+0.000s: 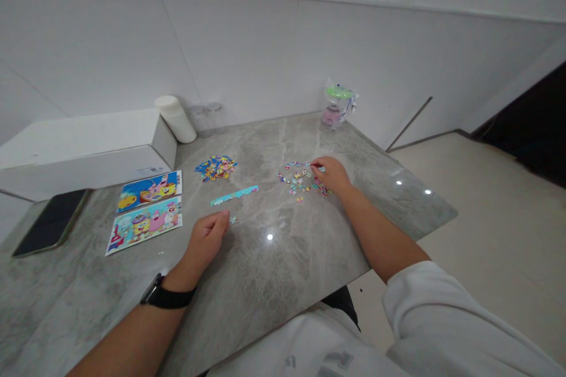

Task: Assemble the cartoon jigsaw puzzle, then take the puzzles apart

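My left hand [207,240] rests on the grey marble table [274,265], fingers curled, its fingertips touching a small puzzle piece [233,220]. My right hand [332,174] reaches into a scattered spread of loose puzzle pieces [298,179], fingers pinched on one of them. A joined strip of light-blue pieces [234,194] lies between the hands. A denser pile of pieces [216,167] sits further back to the left. Two cartoon picture cards [147,207] lie to the left of my left hand.
A white box [84,150] stands at the back left, with a white cylinder [175,119] and clear jars [207,118] beside it. A dark phone [50,222] lies at the far left. A green-lidded cup [338,106] stands at the back. The table's right edge drops to a tiled floor.
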Motion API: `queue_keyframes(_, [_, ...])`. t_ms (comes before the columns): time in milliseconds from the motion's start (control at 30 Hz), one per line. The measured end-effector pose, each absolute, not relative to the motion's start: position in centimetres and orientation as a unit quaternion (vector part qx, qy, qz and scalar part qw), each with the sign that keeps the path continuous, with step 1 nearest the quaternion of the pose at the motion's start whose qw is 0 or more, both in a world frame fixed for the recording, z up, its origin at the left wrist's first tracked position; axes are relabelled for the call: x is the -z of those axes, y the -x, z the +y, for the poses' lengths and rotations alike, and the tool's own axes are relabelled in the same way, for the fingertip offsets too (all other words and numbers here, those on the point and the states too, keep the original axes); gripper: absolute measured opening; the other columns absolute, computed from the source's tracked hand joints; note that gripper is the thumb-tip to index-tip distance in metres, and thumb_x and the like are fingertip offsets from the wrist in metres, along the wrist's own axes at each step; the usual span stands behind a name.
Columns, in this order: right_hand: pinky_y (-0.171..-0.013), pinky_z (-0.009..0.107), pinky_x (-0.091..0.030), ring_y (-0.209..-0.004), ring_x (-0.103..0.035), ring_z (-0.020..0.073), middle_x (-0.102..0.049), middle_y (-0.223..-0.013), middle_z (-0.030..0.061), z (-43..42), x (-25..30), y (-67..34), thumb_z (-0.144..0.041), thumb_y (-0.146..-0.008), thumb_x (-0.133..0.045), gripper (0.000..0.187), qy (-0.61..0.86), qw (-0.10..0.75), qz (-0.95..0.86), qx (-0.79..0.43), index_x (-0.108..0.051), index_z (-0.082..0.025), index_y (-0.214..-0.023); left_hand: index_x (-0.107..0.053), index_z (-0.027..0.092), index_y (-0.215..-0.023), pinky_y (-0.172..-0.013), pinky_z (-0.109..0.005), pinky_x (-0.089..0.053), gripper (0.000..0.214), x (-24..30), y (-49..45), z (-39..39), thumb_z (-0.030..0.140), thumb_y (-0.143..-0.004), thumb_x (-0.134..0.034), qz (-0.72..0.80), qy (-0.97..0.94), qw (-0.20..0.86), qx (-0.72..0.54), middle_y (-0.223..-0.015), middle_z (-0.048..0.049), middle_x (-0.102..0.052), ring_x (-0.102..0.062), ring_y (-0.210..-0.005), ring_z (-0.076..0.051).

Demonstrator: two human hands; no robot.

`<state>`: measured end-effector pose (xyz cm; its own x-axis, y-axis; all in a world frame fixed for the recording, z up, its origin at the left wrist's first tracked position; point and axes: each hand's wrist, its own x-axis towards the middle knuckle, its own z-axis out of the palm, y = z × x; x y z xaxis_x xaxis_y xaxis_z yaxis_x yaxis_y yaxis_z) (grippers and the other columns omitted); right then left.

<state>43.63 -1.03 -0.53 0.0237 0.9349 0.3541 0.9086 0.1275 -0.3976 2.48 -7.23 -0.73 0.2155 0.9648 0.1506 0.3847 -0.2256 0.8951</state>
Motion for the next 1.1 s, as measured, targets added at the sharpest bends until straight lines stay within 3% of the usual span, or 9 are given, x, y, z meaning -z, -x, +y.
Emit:
queue_keyframes(100, [-0.101, 0.037, -0.044, -0.110, -0.065, 0.0246, -0.077, -0.115, 0.0109, -1.5, 0.1, -41.3, -0.034, -0.100, -0.061, 0.024, 0.617, 0.228, -0.753, -0.026, -0.079, -0.022, -0.111, -0.042, 0.021, -0.052, -0.053, -0.028, -0.030, 0.051, 0.4, -2.7, -7.3, 0.046, -0.096, -0.053, 0.492, -0.683, 0.375, -0.389, -0.049, 0.0023, -0.040, -0.038, -0.050, -0.013])
queue_keyframes(233, [-0.100, 0.037, -0.043, -0.116, -0.064, 0.0260, -0.075, -0.122, 0.0102, -1.2, -0.6, -39.0, -0.035, -0.099, -0.065, 0.023, 0.607, 0.158, -0.778, -0.028, -0.079, -0.024, -0.115, -0.043, 0.021, -0.052, -0.054, -0.027, -0.030, 0.051, 0.0, -2.9, -7.6, 0.046, -0.094, -0.055, 0.489, -0.681, 0.381, -0.389, -0.050, 0.0022, -0.040, -0.039, -0.050, -0.013])
queue_keyframes(467, [-0.086, 0.036, -0.046, -0.105, -0.068, 0.0289, -0.076, -0.116, 0.0115, 1.3, -1.7, -36.5, -0.039, -0.087, -0.080, 0.023, 0.639, 0.014, -0.768, -0.044, -0.083, -0.028, -0.107, -0.042, 0.021, -0.053, -0.055, -0.027, -0.030, 0.051, -0.6, -2.8, -7.8, 0.047, -0.096, -0.050, 0.475, -0.690, 0.379, -0.394, -0.050, 0.0025, -0.039, -0.038, -0.050, -0.013])
queue_keyframes(667, [-0.081, 0.035, -0.048, -0.100, -0.071, 0.0280, -0.078, -0.114, 0.0119, 2.5, -2.3, -35.5, -0.033, -0.080, -0.083, 0.020, 0.658, -0.035, -0.749, -0.063, -0.082, -0.026, -0.099, -0.042, 0.021, -0.054, -0.057, -0.028, -0.031, 0.053, -0.4, -2.6, -7.5, 0.050, -0.098, -0.048, 0.481, -0.674, 0.392, -0.401, -0.051, 0.0027, -0.040, -0.040, -0.052, -0.013])
queue_keyframes(800, [-0.076, 0.031, -0.047, -0.088, -0.070, 0.0230, -0.079, -0.098, 0.0079, 3.2, -2.8, -35.6, -0.023, -0.073, -0.084, 0.013, 0.649, -0.011, -0.756, -0.085, -0.077, -0.024, -0.083, -0.045, 0.022, -0.054, -0.057, -0.028, -0.032, 0.054, -0.2, -2.5, -7.4, 0.052, -0.098, -0.049, 0.491, -0.653, 0.405, -0.410, -0.050, 0.0026, -0.041, -0.042, -0.054, -0.015])
queue_keyframes(900, [-0.068, 0.028, -0.044, -0.072, -0.065, 0.0174, -0.074, -0.077, 0.0020, 3.4, -3.4, -35.3, -0.017, -0.074, -0.079, 0.009, 0.619, 0.055, -0.770, -0.143, -0.072, -0.023, -0.074, -0.046, 0.022, -0.054, -0.057, -0.029, -0.032, 0.055, 0.0, -2.5, -7.3, 0.053, -0.099, -0.048, 0.494, -0.641, 0.417, -0.414, -0.051, 0.0021, -0.043, -0.043, -0.055, -0.015])
queue_keyframes(1100, [-0.066, 0.027, -0.047, -0.069, -0.061, 0.0148, -0.068, -0.074, -0.0023, 1.4, -3.5, -30.5, -0.038, -0.079, -0.076, 0.019, 0.464, 0.269, -0.750, -0.388, -0.069, -0.021, -0.084, -0.059, 0.022, -0.073, -0.058, -0.027, -0.034, 0.040, 0.3, -2.5, -6.9, 0.052, -0.097, -0.055, 0.497, -0.604, 0.429, -0.453, -0.059, 0.0028, -0.049, -0.047, -0.063, -0.016])
